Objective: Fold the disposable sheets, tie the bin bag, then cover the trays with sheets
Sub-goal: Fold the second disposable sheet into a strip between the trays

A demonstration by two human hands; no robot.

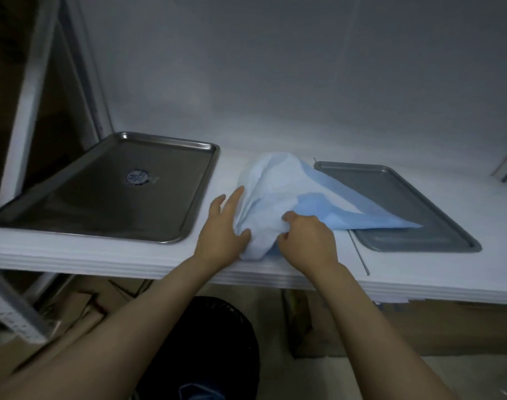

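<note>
2 hands (222, 226) (307, 238) grip blue sheet (275, 183)

Part of smaller tray (413, 197) under sheet (275, 192), bin (223, 336) cropped below, sticker (137, 177) illegible

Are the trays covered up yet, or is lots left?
Nothing looks finished yet. The left hand and right hand hold one blue sheet, bunched, with a corner lying over the small tray. The big tray is bare. Both trays need covering. The black bin below is too dark to tell if its bag is tied.
</note>
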